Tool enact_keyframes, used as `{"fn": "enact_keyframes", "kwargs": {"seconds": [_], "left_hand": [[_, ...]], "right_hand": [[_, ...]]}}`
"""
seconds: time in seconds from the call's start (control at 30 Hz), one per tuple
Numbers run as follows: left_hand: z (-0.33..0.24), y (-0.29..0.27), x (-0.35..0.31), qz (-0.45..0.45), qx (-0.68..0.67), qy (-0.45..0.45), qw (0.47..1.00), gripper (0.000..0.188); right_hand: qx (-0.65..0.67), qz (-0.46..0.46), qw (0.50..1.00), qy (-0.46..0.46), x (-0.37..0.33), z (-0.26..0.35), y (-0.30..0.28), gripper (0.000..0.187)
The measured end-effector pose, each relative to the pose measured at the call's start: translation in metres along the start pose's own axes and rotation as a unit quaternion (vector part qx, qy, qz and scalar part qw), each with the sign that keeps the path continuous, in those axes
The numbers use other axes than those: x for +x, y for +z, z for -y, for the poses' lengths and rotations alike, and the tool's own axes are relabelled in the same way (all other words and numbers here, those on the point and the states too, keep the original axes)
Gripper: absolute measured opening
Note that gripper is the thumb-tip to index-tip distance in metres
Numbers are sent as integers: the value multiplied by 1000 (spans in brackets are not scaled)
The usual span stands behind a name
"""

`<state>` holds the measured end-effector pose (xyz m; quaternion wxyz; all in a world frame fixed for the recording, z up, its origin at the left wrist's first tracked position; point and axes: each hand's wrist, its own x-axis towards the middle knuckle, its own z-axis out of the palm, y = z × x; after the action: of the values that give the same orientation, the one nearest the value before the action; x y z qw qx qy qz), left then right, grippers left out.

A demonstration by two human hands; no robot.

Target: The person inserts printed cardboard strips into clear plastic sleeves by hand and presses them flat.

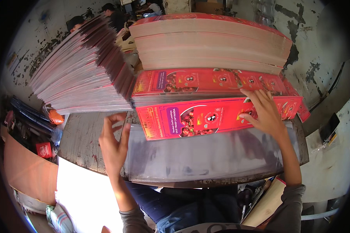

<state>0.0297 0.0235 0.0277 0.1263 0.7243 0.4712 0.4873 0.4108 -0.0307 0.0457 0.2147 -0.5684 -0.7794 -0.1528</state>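
The right hand pinched a red card over clear plastic; the left hand hung empty, loosely spread. Positioning seemed underway, next needing left-hand support.

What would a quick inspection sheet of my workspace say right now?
Surface: worn tabletop, scuffed and scratched.
Job's things: red printed strip, lower edge overlapping clear plastic sheets; tall red-topped stack behind; fanned stack at left.
Clutter: small red box, left of the tabletop.
Hands: left hand open, empty; right hand touching the strip, grip unclear.
Cables: dark cord by the right wall.
Surroundings: peeling wall; people in the background.
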Motion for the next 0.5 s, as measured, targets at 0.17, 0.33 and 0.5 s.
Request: {"fn": "enact_keyframes", "kwargs": {"seconds": [0.17, 0.33, 0.5], "left_hand": [[5, 14, -42, 90, 88, -6, 992, 35], [9, 16, -44, 152, 128, -19, 980, 40], [10, 14, -48, 126, 125, -23, 984, 37]], "right_hand": [[51, -65, 995, -51, 11, -17, 19, 52], [44, -82, 994, -52, 8, -20, 31, 52], [39, -96, 993, -49, 9, -15, 29, 51]]}}
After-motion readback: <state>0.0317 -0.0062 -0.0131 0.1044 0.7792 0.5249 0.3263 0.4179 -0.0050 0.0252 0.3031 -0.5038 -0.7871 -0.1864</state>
